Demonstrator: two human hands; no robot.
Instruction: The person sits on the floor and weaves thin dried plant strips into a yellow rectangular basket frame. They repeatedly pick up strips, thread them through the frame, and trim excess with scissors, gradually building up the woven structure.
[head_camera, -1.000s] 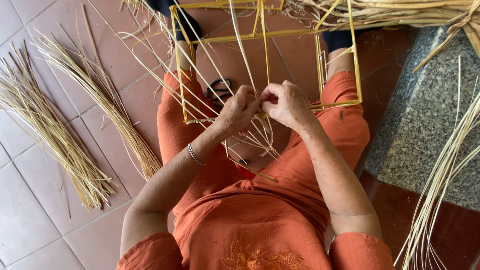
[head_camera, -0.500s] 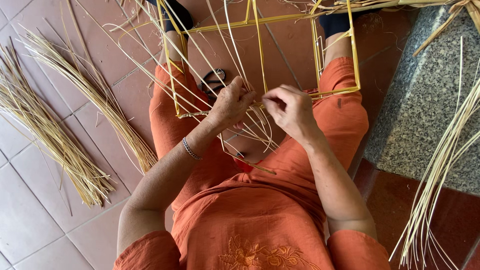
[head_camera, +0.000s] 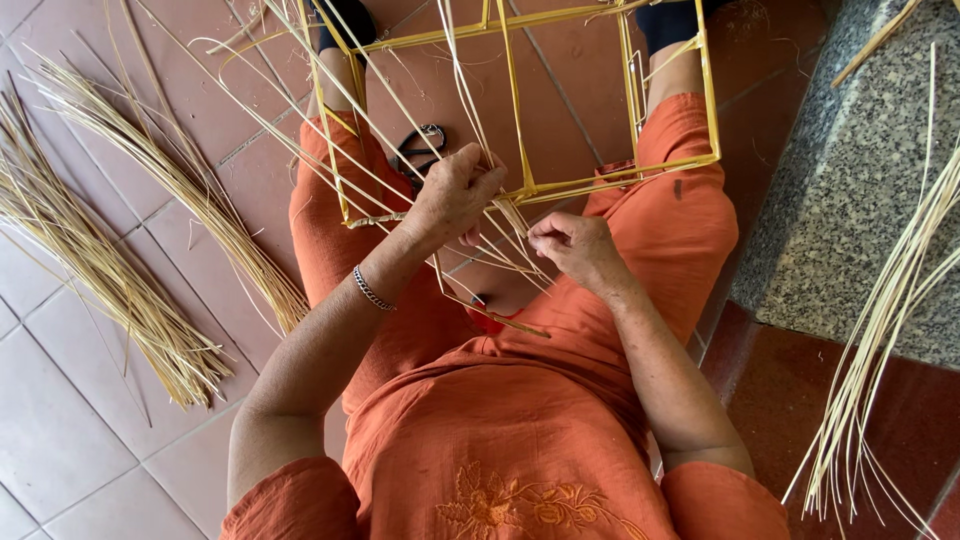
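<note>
Near the middle of the frame, the left hand (head_camera: 455, 195) closes around pale straw strands (head_camera: 470, 110) where they meet the lower bar of a yellow wire frame (head_camera: 512, 120), which rests across the person's orange-clad knees. Just right of it, the right hand (head_camera: 572, 245) pinches a few of the same strands between thumb and fingers. Black-handled scissors (head_camera: 420, 145) lie on the tiled floor (head_camera: 60, 440) beneath the frame. Bundles of straw (head_camera: 120, 240) spread across the left side, and more hang at the right edge beside a granite slab (head_camera: 850, 200).
</note>
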